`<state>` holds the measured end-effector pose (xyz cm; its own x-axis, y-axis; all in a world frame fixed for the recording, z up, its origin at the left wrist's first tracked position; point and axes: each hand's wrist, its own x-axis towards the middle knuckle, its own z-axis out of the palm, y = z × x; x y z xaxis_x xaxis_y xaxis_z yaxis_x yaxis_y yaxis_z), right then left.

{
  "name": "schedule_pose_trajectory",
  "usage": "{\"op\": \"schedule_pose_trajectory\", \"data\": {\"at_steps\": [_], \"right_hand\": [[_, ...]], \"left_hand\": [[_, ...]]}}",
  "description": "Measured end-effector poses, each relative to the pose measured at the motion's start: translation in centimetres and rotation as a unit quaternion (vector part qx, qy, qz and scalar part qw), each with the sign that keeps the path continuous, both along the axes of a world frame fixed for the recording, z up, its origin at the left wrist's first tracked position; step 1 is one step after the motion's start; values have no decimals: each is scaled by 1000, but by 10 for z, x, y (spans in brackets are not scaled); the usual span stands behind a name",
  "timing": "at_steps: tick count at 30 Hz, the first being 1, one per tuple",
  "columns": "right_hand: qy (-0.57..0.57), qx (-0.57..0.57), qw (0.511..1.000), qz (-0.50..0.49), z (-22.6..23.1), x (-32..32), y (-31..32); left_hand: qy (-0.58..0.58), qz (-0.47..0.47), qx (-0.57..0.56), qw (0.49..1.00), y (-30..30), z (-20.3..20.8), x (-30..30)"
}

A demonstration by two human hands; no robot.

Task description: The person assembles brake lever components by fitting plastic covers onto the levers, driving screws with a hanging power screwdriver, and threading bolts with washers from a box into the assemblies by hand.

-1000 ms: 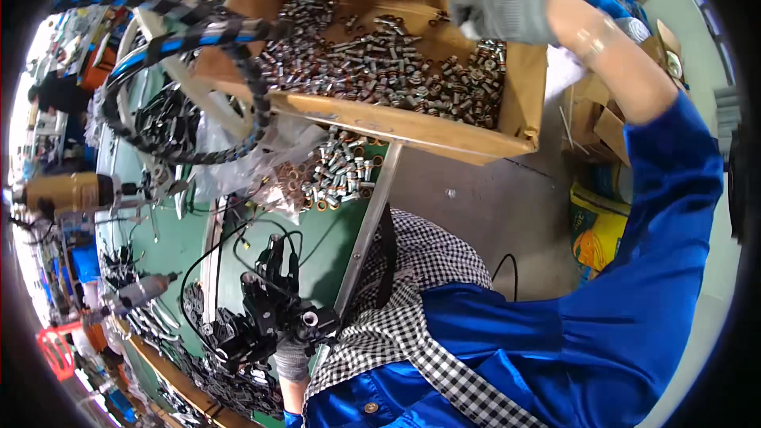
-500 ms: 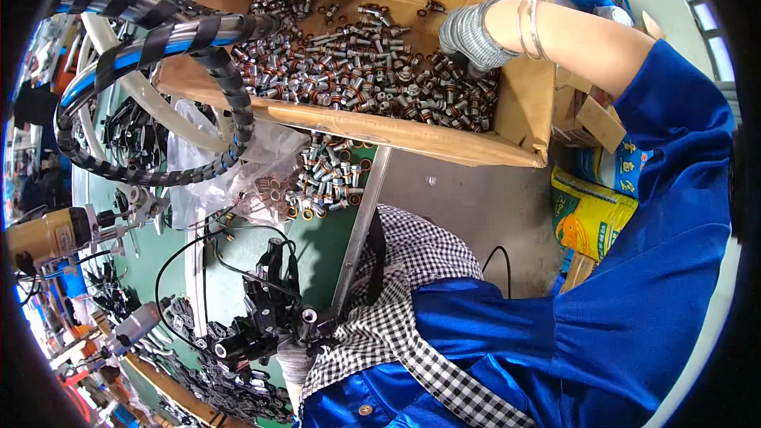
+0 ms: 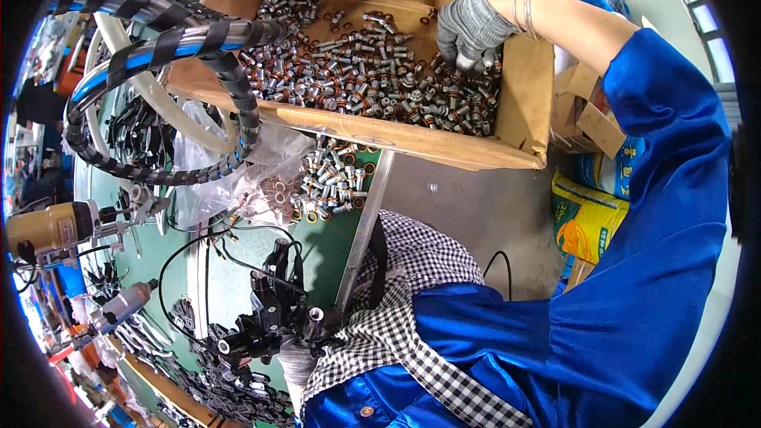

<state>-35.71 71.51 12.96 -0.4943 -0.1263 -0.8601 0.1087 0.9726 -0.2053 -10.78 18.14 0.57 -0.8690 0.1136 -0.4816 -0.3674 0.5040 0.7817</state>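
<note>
My right hand (image 3: pixel 469 32), in a grey knit glove, reaches down into a cardboard box (image 3: pixel 341 117). Its fingers are bent and close together, touching a heap of silver bolts with copper-coloured washers (image 3: pixel 365 71); what they pinch is hidden. Low in the view, my left hand (image 3: pixel 298 358), also gloved in grey, is closed round a bunch of black fittings with tube-like ends (image 3: pixel 273 309). A thin black cable (image 3: pixel 170 257) loops from them. Most of the left fingers are hidden behind the fittings.
A smaller pile of bolts and washers (image 3: pixel 333 178) lies on the green table (image 3: pixel 238 257) beside a clear plastic bag (image 3: pixel 202 190). Spiral-wrapped hoses (image 3: pixel 246 103) hang at the left, near a tan motor-like tool (image 3: pixel 51 226). Many black parts (image 3: pixel 238 388) cover the near table.
My right hand has turned and shifted slightly left, so its bent fingers now show among the bolts. The left hand still holds the black fittings, almost unmoved.
</note>
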Motion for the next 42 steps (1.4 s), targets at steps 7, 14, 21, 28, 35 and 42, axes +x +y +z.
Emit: {"op": "schedule_pose_trajectory", "data": {"at_steps": [7,14,21,28,35,42], "right_hand": [[67,-171,976,-119,33,9,-8],[323,-314,892,-50,79,70,-58],[269,-493,811,-162,57,110,-126],[179,-583,739,-285,-11,127,-205],[202,-572,779,-159,-8,129,-267],[254,-561,786,-63,9,139,-291]], "left_hand": [[12,-3,-1,1000,0,1,4],[40,-21,9,999,-3,-2,5],[115,-46,16,992,-3,5,12],[76,-91,-173,978,-6,39,-17],[106,40,50,992,-23,41,17],[159,90,-80,980,-23,41,32]]}}
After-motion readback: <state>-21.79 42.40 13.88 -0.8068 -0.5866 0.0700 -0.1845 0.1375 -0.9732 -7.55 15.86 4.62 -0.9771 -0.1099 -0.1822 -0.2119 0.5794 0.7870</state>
